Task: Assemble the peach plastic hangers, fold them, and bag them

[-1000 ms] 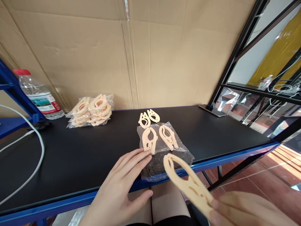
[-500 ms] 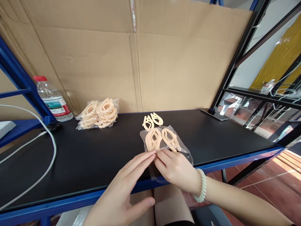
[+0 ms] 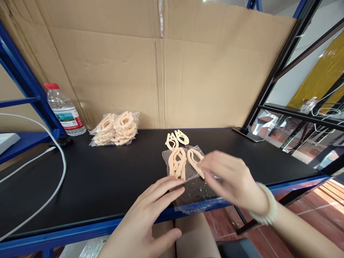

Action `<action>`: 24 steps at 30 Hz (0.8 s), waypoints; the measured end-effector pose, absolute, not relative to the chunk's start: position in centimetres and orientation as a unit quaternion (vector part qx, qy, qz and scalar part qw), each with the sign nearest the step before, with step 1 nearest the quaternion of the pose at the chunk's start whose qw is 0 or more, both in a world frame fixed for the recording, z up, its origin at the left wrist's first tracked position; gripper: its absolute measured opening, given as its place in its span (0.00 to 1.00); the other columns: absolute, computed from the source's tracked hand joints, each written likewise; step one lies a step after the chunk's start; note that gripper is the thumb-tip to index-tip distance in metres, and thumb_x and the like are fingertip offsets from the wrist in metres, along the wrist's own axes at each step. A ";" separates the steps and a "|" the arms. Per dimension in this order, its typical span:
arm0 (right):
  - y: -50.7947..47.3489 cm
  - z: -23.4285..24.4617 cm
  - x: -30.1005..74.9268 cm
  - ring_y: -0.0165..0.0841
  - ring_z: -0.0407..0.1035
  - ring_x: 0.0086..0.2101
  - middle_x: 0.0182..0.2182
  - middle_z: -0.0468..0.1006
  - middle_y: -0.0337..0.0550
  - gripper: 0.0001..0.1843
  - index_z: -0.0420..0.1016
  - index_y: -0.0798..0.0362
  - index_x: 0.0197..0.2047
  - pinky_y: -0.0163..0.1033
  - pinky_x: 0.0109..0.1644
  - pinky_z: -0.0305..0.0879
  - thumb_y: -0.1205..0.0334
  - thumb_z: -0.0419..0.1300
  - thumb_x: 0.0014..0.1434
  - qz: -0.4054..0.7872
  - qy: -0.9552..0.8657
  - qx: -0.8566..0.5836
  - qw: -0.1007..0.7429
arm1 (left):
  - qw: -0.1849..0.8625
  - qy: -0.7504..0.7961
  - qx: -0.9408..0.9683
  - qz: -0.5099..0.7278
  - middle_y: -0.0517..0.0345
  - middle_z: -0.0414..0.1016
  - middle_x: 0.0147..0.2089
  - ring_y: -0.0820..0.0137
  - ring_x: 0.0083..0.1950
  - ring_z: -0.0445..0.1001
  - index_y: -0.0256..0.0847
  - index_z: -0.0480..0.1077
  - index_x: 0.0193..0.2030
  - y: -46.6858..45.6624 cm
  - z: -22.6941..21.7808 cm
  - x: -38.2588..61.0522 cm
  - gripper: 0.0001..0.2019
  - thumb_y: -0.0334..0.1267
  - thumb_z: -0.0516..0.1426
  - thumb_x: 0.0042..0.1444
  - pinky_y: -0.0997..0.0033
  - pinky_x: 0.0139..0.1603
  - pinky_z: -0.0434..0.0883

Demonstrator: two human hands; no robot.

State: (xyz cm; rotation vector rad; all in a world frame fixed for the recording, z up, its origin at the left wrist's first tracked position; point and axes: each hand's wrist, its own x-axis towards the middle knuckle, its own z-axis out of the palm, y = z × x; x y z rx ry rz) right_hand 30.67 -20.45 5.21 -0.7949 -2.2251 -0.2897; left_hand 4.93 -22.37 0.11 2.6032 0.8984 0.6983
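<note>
A clear plastic bag [image 3: 193,193] lies flat at the front edge of the table, with cream folding hangers [image 3: 177,161] in its left half. A single cream folding hanger [image 3: 195,157] lies on its right side. My left hand [image 3: 153,208] is open, its fingers stretched out and the tips resting at the lower end of the left hangers. My right hand [image 3: 231,179] is at the right hanger, fingertips over its side; motion blurs the fingers, so their grip cannot be made out. Two loose folding hangers [image 3: 176,139] lie just behind the bag.
Bagged hangers [image 3: 115,128] are stacked at the back left, beside a red-capped water bottle [image 3: 66,111]. A white cable [image 3: 63,161] curves over the table's left side. A phone [image 3: 247,134] lies at the back right. Cardboard [image 3: 120,64] stands behind the table.
My right hand has moved right, from beside my left fingertips to the right hanger. My left hand stays almost in place. The bag's lower part is now uncovered.
</note>
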 end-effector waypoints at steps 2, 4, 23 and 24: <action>-16.4 6.3 31.6 0.38 0.72 0.40 0.39 0.80 0.49 0.11 0.75 0.57 0.45 0.44 0.45 0.71 0.69 0.52 0.66 -0.177 -0.851 -0.365 0.334 | 0.149 0.312 0.907 0.241 0.59 0.53 0.73 0.53 0.73 0.52 0.57 0.54 0.69 -22.4 0.2 4.9 0.35 0.34 0.60 0.56 0.47 0.68 0.61; -11.4 6.8 32.3 0.41 0.69 0.49 0.49 0.78 0.52 0.17 0.72 0.59 0.54 0.47 0.53 0.68 0.71 0.49 0.66 -0.195 -0.875 -0.395 0.199 | 0.153 0.310 0.906 0.242 0.58 0.52 0.73 0.53 0.73 0.52 0.55 0.55 0.69 -22.4 0.3 4.9 0.34 0.33 0.60 0.57 0.46 0.69 0.60; 1.9 2.2 35.6 0.44 0.64 0.57 0.58 0.70 0.60 0.19 0.71 0.61 0.56 0.46 0.56 0.64 0.73 0.51 0.64 -0.168 -0.900 -0.401 -0.018 | 0.183 0.315 0.893 0.263 0.57 0.57 0.71 0.54 0.71 0.56 0.55 0.59 0.66 -22.3 0.7 4.8 0.31 0.35 0.60 0.57 0.49 0.67 0.63; 0.9 2.1 36.4 0.44 0.68 0.54 0.54 0.73 0.61 0.17 0.73 0.62 0.54 0.45 0.54 0.65 0.71 0.51 0.64 -0.167 -0.899 -0.404 -0.014 | 0.180 0.315 0.894 0.263 0.57 0.57 0.71 0.54 0.71 0.56 0.55 0.59 0.66 -22.3 0.7 4.8 0.31 0.36 0.60 0.57 0.49 0.67 0.64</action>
